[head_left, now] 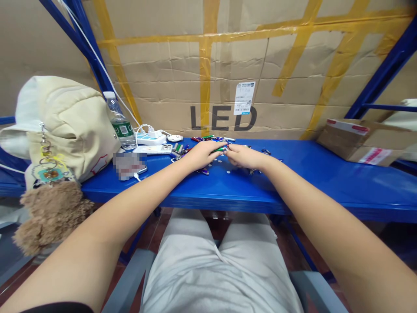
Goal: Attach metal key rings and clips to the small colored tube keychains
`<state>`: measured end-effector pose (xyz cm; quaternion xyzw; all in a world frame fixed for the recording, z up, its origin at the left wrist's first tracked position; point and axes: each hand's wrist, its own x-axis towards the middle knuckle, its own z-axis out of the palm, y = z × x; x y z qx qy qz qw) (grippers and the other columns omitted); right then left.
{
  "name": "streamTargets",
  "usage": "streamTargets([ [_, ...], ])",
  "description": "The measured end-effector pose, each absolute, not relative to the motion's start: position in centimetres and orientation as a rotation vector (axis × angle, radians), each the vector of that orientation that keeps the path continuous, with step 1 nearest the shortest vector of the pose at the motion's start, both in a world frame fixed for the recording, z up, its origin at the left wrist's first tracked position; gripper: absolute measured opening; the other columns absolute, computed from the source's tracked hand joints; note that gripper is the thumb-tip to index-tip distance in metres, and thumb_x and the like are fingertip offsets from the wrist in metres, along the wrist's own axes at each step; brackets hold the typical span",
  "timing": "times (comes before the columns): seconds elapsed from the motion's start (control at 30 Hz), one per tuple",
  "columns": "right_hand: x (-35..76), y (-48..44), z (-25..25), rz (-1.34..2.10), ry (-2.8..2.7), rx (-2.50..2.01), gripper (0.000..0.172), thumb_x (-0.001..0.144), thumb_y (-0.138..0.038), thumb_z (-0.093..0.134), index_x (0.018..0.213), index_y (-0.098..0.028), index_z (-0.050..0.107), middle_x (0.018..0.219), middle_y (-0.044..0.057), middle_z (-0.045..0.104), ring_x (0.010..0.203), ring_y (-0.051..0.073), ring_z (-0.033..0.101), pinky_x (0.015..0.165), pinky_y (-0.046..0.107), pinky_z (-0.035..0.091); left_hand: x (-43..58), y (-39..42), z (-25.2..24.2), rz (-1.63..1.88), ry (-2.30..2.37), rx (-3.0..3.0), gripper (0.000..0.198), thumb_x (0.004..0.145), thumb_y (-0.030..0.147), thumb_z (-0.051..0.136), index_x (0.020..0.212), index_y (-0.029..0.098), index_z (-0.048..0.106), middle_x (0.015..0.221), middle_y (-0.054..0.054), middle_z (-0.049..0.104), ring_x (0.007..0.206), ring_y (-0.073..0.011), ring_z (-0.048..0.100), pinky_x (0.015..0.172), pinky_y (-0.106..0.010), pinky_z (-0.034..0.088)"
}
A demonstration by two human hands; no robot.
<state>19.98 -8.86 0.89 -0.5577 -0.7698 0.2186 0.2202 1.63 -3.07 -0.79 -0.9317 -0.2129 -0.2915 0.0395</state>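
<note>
Bottle, clear with a green label, stands on the blue tabletop, and both my hands are well to the right of it. My left hand holds a slim green piece, which lies to the right of the bottle and a little nearer to me. My right hand is curled narrow at the piece's right end, its fingertips meeting that end; I cannot tell whether they pinch it or only touch it. More slim pieces, in red, blue, green and grey, lie scattered to the right of the bottle, around and partly behind my hands. A few small pale discs lie nearer to me than the bottle, between my wrists.

Just right of the bottle sits a white power strip with plugs in it, and in front of that a white phone. A cream bag slumps close on the bottle's left, a fluffy brown charm hanging from it. Behind the bottle rises a large taped carton lettered LED; far to its right rests a small carton.
</note>
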Motion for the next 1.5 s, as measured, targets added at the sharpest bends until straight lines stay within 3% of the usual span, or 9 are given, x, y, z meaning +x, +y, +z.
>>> streamTargets([
  [0.2,20.0,-8.5,0.4,0.583,-2.107,-1.494,0.024,0.094,-0.027,0.036,0.07,-0.023,0.036,0.055,-0.004,0.045,0.049,0.012,0.041,0.052,0.027,0.036,1.6,-3.3,-0.5,-0.952,-0.744,-2.947,0.039,0.093,0.029,0.05,0.129,0.017,0.057,0.129,-0.009,0.062,0.12,-0.0211,0.057,0.105,-0.037,0.043],
  [0.47,19.3,-8.7,0.3,0.503,-2.118,-1.418,0.023,0.091,-0.025,0.037,0.068,-0.023,0.036,0.054,-0.004,0.044,0.052,0.013,0.042,0.052,0.027,0.034,1.4,-3.6,-0.3,-0.909,-0.723,-3.061,0.043,0.096,0.029,0.039,0.136,0.015,0.047,0.142,-0.011,0.051,0.132,-0.0207,0.047,0.112,-0.039,0.036],
  [0.73,19.6,-8.6,0.3,0.633,-2.072,-1.468,0.022,0.088,-0.02,0.037,0.067,-0.024,0.034,0.054,-0.004,0.043,0.05,0.014,0.04,0.052,0.029,0.035,2.0,-3.6,-0.6,-0.879,-0.687,-2.853,0.04,0.095,0.024,0.042,0.133,0.014,0.05,0.134,-0.012,0.056,0.126,-0.0223,0.051,0.108,-0.04,0.039],
  [0.9,19.4,-8.4,0.2,0.603,-2.093,-1.403,0.021,0.088,-0.023,0.038,0.067,-0.024,0.034,0.055,-0.004,0.043,0.051,0.014,0.04,0.052,0.028,0.035,1.9,-3.1,-0.6,-0.877,-0.708,-2.795,0.035,0.094,0.019,0.044,0.126,0.013,0.057,0.116,-0.013,0.064,0.109,-0.0218,0.06,0.097,-0.038,0.047],
  [1.13,20.0,-8.7,0.7,0.62,-2.136,-1.476,0.022,0.088,-0.026,0.044,0.067,-0.023,0.038,0.053,-0.005,0.044,0.046,0.011,0.039,0.046,0.026,0.034,1.4,-3.0,-0.3,-0.923,-0.759,-2.8,0.038,0.089,0.022,0.056,0.126,0.016,0.057,0.127,-0.011,0.062,0.118,-0.0226,0.057,0.103,-0.039,0.044],
  [1.3,23.1,-8.4,1.5,0.787,-1.943,-1.392,0.024,0.092,-0.036,0.044,0.074,-0.023,0.038,0.05,-0.008,0.035,0.041,0.009,0.032,0.041,0.023,0.028,0.8,-2.5,-0.2,-1.093,-0.914,-2.817,0.032,0.089,0.026,0.056,0.12,0.017,0.061,0.105,-0.007,0.07,0.092,-0.0179,0.065,0.088,-0.034,0.051],
  [1.37,24.6,-7.8,1.7,0.673,-1.802,-1.424,0.021,0.094,-0.036,0.041,0.078,-0.023,0.039,0.05,-0.008,0.038,0.042,0.01,0.036,0.043,0.023,0.031,0.5,-2.3,-0.1,-1.133,-0.974,-2.82,0.031,0.089,0.025,0.053,0.118,0.017,0.062,0.095,-0.005,0.071,0.081,-0.0154,0.064,0.08,-0.031,0.051],
  [1.5,27.7,-6.0,1.4,0.378,-1.636,-1.669,0.017,0.095,-0.03,0.037,0.084,-0.021,0.046,0.059,0.0,0.057,0.052,0.014,0.052,0.055,0.026,0.042,0.0,-1.8,0.1,-1.112,-1.037,-2.8,0.031,0.088,0.025,0.053,0.117,0.017,0.063,0.095,-0.005,0.071,0.081,-0.0155,0.064,0.078,-0.03,0.05],
])
